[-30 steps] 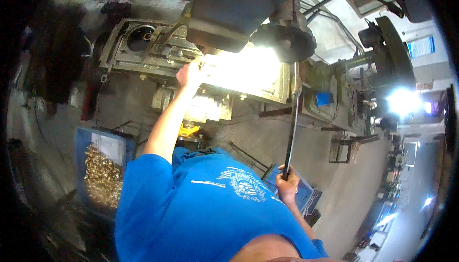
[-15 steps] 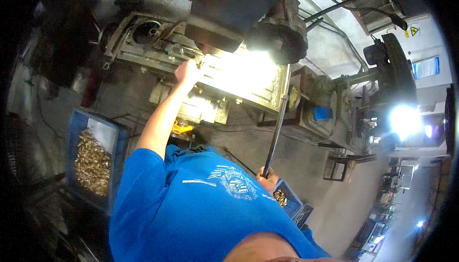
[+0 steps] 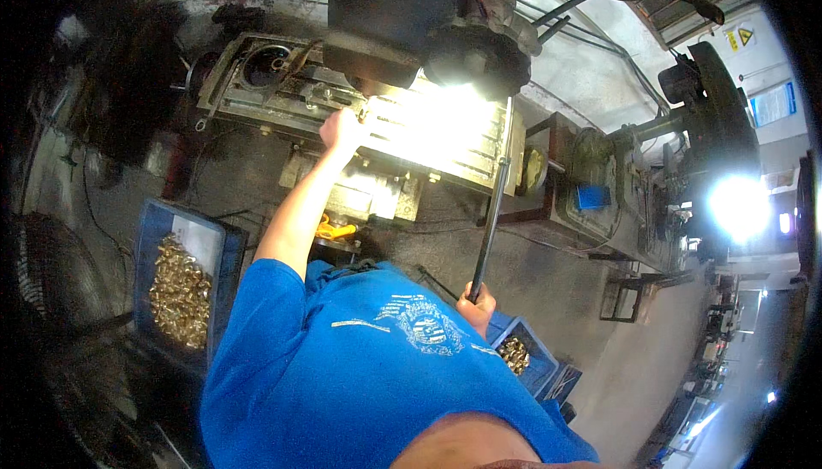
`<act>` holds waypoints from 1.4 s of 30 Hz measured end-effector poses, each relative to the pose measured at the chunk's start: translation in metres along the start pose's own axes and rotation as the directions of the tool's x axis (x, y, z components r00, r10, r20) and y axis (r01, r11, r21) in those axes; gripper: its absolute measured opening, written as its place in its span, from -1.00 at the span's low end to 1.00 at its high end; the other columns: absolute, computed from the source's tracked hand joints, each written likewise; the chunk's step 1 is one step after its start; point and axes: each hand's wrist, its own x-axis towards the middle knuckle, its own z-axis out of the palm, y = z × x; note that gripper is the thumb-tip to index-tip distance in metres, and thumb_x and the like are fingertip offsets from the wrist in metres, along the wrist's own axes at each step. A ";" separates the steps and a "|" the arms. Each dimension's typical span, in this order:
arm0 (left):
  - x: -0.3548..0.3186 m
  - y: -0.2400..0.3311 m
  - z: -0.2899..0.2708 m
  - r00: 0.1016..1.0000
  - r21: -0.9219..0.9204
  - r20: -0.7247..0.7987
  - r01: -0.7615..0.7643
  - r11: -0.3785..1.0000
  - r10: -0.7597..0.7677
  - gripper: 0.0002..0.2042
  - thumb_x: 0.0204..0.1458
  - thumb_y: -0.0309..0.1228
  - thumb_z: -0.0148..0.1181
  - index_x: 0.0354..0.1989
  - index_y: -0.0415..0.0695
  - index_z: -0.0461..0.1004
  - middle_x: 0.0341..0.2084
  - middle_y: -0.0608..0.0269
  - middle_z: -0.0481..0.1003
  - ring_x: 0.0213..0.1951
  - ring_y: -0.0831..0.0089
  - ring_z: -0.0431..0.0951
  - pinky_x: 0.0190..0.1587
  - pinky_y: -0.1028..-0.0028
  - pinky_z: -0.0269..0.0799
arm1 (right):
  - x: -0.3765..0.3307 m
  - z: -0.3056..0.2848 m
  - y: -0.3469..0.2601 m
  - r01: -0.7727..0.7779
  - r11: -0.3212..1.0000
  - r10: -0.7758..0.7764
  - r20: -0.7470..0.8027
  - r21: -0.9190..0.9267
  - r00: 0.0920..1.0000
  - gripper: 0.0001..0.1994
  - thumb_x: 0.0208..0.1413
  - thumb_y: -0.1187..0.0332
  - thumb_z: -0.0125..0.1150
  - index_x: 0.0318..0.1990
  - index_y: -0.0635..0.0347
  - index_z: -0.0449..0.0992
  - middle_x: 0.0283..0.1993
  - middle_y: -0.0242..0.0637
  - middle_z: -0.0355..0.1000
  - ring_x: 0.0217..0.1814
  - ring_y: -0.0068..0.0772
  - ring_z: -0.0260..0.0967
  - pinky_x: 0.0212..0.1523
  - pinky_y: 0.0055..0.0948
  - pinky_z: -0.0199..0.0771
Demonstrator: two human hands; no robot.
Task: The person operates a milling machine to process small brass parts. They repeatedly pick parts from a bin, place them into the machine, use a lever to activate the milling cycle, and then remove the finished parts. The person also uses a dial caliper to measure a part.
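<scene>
My right hand (image 3: pixel 478 306) is wrapped round the lower end of a long dark lever (image 3: pixel 491 229), which slants up to the drilling or milling machine's head (image 3: pixel 484 53). My left arm reaches out to the machine's slotted metal table (image 3: pixel 248 107). There my left hand (image 3: pixel 342 131) is closed at the edge of the brightly lit area, just below the dark machine housing (image 3: pixel 377 58). Glare and the hand itself hide what its fingers hold.
To my left stands a blue crate (image 3: pixel 224 255) of small brass-coloured metal parts (image 3: pixel 180 293). A smaller blue bin (image 3: pixel 538 370) with similar parts (image 3: pixel 514 354) is by my right side. An orange-yellow object (image 3: pixel 334 229) lies below the table. Another machine (image 3: pixel 591 165) stands at right.
The whole view has shifted slightly, moving crate and table a little rightward in the picture. Both hands keep their places, the right still on the lever.
</scene>
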 end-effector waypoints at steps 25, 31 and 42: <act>-0.001 0.008 0.001 0.998 0.020 -0.055 -0.019 1.000 0.020 -0.43 -0.30 0.18 0.16 -0.67 -0.22 0.51 -0.62 -0.01 0.50 -0.50 0.10 0.54 -0.46 0.23 0.41 | 0.017 0.007 0.012 0.089 0.996 -0.089 -0.042 0.002 0.995 -0.86 -0.34 0.36 0.04 -0.61 0.13 0.22 -0.65 -0.60 0.07 -0.61 -0.72 -0.04 -0.64 -0.56 -0.06; 0.000 0.006 0.001 0.999 0.031 -0.025 0.029 0.999 -0.028 -0.43 -0.32 0.21 0.16 -0.65 -0.18 0.53 -0.60 0.01 0.52 -0.47 0.11 0.55 -0.43 0.21 0.41 | 0.022 0.007 0.021 0.089 0.993 -0.095 -0.077 -0.072 0.993 -0.82 -0.36 0.30 0.05 -0.62 0.15 0.21 -0.67 -0.57 0.06 -0.61 -0.70 -0.03 -0.65 -0.55 -0.05; -0.002 0.009 -0.002 0.999 0.020 -0.045 0.024 1.000 -0.023 -0.44 -0.29 0.17 0.15 -0.65 -0.22 0.53 -0.63 0.00 0.51 -0.50 0.10 0.55 -0.45 0.25 0.43 | 0.029 0.008 0.027 0.085 0.989 -0.096 -0.095 -0.118 0.991 -0.86 -0.29 0.34 0.04 -0.62 0.17 0.25 -0.67 -0.54 0.11 -0.60 -0.69 0.01 -0.63 -0.53 0.03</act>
